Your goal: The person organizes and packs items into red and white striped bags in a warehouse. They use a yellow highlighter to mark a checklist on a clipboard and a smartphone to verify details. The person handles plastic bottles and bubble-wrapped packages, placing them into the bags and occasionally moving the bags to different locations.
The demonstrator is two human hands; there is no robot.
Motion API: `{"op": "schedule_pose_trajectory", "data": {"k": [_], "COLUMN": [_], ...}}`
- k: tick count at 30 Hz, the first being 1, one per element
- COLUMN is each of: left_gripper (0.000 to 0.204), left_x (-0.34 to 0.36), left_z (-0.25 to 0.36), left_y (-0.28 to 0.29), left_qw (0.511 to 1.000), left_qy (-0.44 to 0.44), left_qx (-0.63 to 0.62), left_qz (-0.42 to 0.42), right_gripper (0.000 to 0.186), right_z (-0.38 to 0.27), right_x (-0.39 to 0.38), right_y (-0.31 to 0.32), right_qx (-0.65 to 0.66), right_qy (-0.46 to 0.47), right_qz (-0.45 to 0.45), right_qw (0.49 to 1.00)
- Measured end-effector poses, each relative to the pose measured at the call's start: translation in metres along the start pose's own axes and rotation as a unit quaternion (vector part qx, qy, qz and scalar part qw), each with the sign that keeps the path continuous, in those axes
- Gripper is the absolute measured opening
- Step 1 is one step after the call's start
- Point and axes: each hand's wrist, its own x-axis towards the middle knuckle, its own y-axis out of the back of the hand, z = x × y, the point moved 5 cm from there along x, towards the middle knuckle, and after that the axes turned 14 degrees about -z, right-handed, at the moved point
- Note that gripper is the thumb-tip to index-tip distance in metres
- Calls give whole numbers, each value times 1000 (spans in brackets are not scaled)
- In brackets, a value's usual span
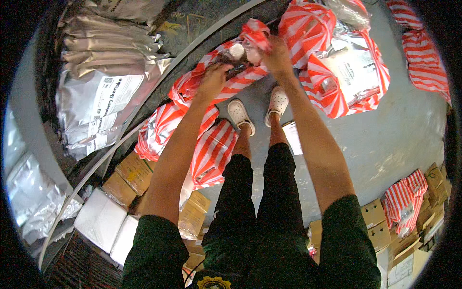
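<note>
This crinkly red-and-white striped plastic bag (243, 84) gapes just past the white clogs (238, 112), pale round things (236, 51) inside, right hand (277, 55) pinching its bunched end, can't tell if left hand (213, 82) grips

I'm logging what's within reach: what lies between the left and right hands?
In the head view, between the left hand and right hand lies part of a red-and-white striped bag, with pale, roundish items showing in its opening.
</note>
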Motion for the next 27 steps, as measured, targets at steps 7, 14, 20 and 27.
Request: {"op": "schedule_pose_trajectory", "data": {"k": [7,14,20,27], "left_gripper": [41,38,35,25], "left_x": [29,5,-23,-21], "left_z": [-1,-45,-77,-78], "left_y": [-47,-34,-26,-45], "left_qw": [951,933,915,945], "left_qy": [-115,-47,44,36], "left_qx": [285,356,396,325], "left_qz": [-28,-36,-59,-8], "right_gripper": [48,40,41,44], "right_z": [12,9,-5,-16], "right_x": [-58,-71,-57,-51], "right_y": [41,53,45,14], "right_qx": [92,81,159,192], "right_qy": [-67,-82,-106,-82], "right_qz": [-118,-159,-159,-160], "right_qw": [986,981,969,965]}}
